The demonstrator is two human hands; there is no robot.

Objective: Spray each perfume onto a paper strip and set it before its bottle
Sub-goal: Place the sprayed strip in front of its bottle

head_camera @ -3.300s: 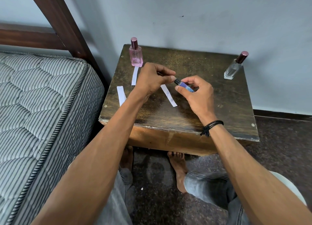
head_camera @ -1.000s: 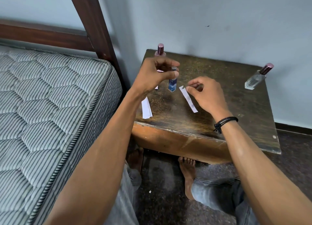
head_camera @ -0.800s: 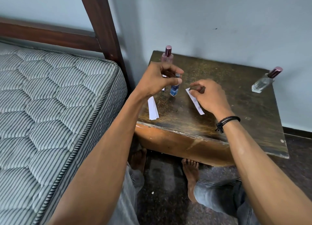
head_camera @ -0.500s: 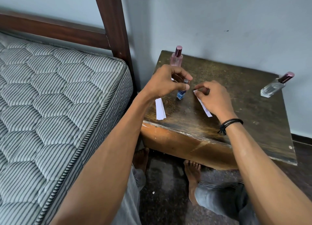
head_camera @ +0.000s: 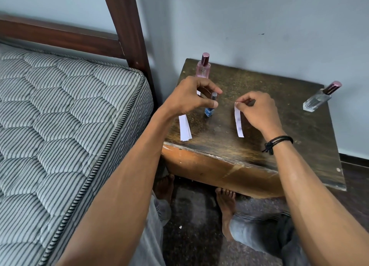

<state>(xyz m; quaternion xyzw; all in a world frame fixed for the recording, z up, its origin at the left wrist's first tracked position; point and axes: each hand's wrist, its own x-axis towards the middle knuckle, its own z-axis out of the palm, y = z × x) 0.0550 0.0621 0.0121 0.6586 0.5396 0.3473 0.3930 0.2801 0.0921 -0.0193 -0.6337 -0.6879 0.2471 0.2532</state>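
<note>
Your left hand pinches the small blue perfume bottle by its dark cap, thumb and curled fingers closed round the top. The bottle is upright, low over the desk; whether its base touches the wood cannot be told. Near the blue bottle's right, your right hand pinches the far end of a white paper strip between thumb and fingertips. The strip runs toward you and carries faint bluish smudges. Just left of the blue bottle, a small stack of spare strips lies near the desk's front edge. Behind the blue bottle, at the back left corner, the pink perfume bottle stands upright, and a bit of another strip shows past your left fingers. Well to the blue bottle's right, the clear bottle with a dark red cap stands at the far edge. A black cord band circles your right wrist. The striped mattress lies left of the desk.
</note>
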